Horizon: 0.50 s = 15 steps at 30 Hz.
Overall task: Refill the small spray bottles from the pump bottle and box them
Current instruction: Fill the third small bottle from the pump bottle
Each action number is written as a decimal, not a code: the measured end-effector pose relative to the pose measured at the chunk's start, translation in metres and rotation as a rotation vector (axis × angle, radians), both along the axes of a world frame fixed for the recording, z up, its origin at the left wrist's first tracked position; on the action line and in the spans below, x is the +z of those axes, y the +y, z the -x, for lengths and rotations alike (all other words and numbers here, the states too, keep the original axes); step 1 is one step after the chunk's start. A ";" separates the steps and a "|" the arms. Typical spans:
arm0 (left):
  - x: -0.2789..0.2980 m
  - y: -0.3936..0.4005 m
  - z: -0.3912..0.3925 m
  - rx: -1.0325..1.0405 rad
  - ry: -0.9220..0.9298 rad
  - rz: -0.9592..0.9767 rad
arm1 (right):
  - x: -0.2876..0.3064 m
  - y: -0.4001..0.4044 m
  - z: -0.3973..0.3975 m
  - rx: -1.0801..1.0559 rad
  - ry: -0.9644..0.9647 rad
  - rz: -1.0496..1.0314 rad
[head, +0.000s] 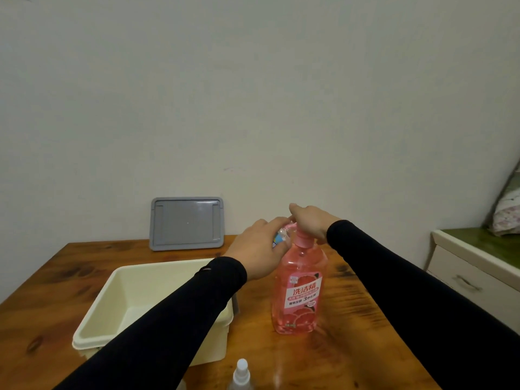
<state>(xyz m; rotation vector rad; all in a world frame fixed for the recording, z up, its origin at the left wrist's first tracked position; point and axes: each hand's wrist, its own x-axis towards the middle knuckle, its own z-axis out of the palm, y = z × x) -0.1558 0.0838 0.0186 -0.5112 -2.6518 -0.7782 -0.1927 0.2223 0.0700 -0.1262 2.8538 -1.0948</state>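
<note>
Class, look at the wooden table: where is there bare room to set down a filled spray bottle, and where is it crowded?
Bare wood lies right of the pink pump bottle, toward the table edge, and left of the cream box. A narrower patch sits between the box and the grey lid. It is crowded at the pump, where the left hand and right hand meet.

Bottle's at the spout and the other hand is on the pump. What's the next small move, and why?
Probably press the pump down gently. The right hand lies on the head of the pump bottle, and the left hand grips a small bottle at the spout. Whether its mouth sits exactly under the spout is hidden, so go slowly. The box looks empty.
</note>
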 end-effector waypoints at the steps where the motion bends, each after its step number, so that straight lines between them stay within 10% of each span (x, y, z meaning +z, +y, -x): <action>1: 0.001 0.000 0.000 0.003 0.003 0.006 | 0.001 0.000 0.000 0.000 0.000 0.010; 15: 0.005 0.001 0.001 0.008 -0.005 0.023 | -0.001 -0.001 -0.002 -0.026 -0.009 0.093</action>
